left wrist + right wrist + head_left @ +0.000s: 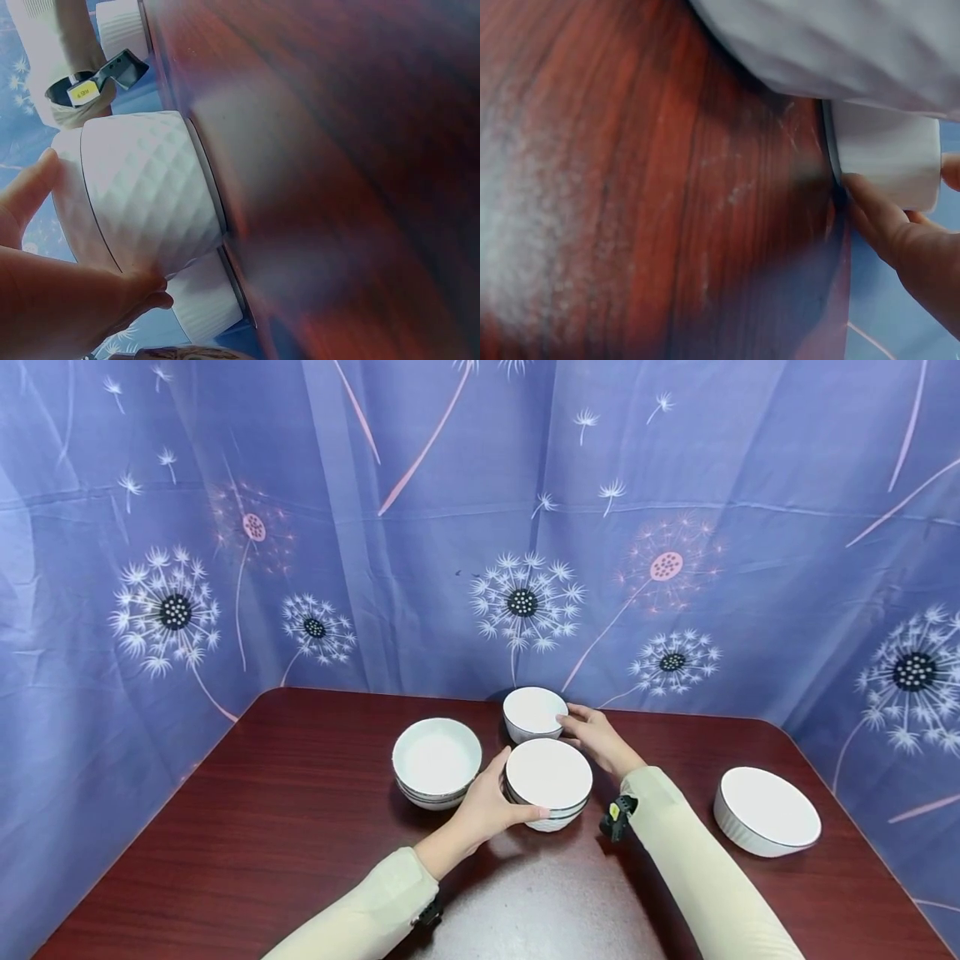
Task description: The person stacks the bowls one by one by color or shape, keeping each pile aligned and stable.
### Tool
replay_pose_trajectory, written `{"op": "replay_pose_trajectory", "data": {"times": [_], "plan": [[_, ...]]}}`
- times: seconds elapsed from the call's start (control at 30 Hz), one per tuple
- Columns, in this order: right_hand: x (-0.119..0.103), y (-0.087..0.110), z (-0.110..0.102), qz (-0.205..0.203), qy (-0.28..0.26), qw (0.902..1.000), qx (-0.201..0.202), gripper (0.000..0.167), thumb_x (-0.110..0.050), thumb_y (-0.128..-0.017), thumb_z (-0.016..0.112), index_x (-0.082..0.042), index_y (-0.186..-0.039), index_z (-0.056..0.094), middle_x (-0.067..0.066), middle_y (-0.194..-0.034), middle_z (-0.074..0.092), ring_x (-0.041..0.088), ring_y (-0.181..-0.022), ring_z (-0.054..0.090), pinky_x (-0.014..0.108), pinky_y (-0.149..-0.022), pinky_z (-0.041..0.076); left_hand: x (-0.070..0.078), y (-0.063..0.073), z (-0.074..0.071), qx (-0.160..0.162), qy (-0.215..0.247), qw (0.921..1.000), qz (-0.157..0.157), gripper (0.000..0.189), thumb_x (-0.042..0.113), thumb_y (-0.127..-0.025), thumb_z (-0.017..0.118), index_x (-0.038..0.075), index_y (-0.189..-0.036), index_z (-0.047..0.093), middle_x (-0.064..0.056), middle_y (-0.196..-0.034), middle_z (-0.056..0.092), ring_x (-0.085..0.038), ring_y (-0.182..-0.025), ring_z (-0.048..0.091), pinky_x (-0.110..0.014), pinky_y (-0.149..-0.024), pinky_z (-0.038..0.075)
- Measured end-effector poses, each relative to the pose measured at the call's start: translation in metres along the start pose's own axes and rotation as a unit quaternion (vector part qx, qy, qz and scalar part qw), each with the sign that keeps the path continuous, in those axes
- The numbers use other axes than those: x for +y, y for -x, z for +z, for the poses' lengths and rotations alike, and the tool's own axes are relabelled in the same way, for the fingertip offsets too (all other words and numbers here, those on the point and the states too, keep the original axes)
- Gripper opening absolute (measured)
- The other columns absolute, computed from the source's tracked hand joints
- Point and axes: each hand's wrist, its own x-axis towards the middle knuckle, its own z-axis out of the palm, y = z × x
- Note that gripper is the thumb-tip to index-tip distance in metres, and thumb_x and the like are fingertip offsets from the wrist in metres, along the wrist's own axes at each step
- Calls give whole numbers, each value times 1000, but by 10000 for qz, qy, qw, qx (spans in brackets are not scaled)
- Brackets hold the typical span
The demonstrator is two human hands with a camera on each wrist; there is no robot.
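Near the middle of the table, my left hand (pixel 487 810) grips a stack of white bowls (pixel 549 774), thumb along the front and fingers at the left side. Their dimpled outer wall (pixel 150 195) shows in the left wrist view. Just behind, a single white bowl (pixel 535 710) stands upright by the curtain. My right hand (pixel 596 735) holds that bowl at its right side; one finger reaches over the rim, and another digit lies low on the wall (pixel 889 150) in the right wrist view.
Another stack of white bowls (pixel 437 758) stands left of my left hand. A ribbed oval white bowl (pixel 768 810) sits at the right side of the dark red table (pixel 247 827). A blue dandelion-print curtain (pixel 420 568) hangs along the back and sides.
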Motion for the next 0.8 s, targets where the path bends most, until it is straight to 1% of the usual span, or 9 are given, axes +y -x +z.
{"op": "replay_pose_trajectory", "data": {"times": [0.17,0.27,0.37,0.5,0.63,0.8], "plan": [[2,-3,0,82,58,9999,68,61,-14,-102,45,11,-148,15,31,-144,32,38,-133,34,47,-103,43,-2,0,0,-36,51,10000,50,107,23,-71,87,0,-151,21,-17,-154,28,-28,-141,29,-46,-113,29],[2,-3,0,81,69,9999,102,60,-14,-102,44,11,-148,15,31,-144,31,39,-133,34,48,-103,43,-2,-1,0,-37,81,9999,87,107,23,-70,87,-1,-151,21,-17,-154,28,-27,-141,29,-45,-113,29],[1,-3,1,2,43,9999,164,58,-12,-101,43,10,-148,18,31,-142,33,36,-126,41,41,-96,49,-3,-1,0,-35,127,9999,105,107,21,-71,87,-1,-151,21,-18,-154,27,-27,-141,29,-44,-113,30],[2,-4,2,-48,-50,9993,359,54,-7,-100,42,11,-147,23,28,-135,40,24,-106,54,29,-81,55,-3,-1,1,-54,168,9998,78,106,21,-71,86,-1,-151,20,-18,-155,26,-28,-141,28,-44,-113,30],[1,-3,4,2,-137,9981,597,52,-4,-97,41,11,-146,26,22,-127,45,13,-88,55,23,-72,55,-3,-1,1,-49,178,9998,99,106,20,-71,87,-1,-151,20,-18,-154,27,-27,-141,28,-44,-113,29],[-5,1,6,37,-254,9969,748,53,-2,-95,41,12,-144,29,15,-112,50,11,-81,55,22,-66,55,-4,-1,1,-49,198,9997,136,107,20,-70,87,-1,-151,20,-18,-154,27,-26,-141,29,-44,-113,29]]}}
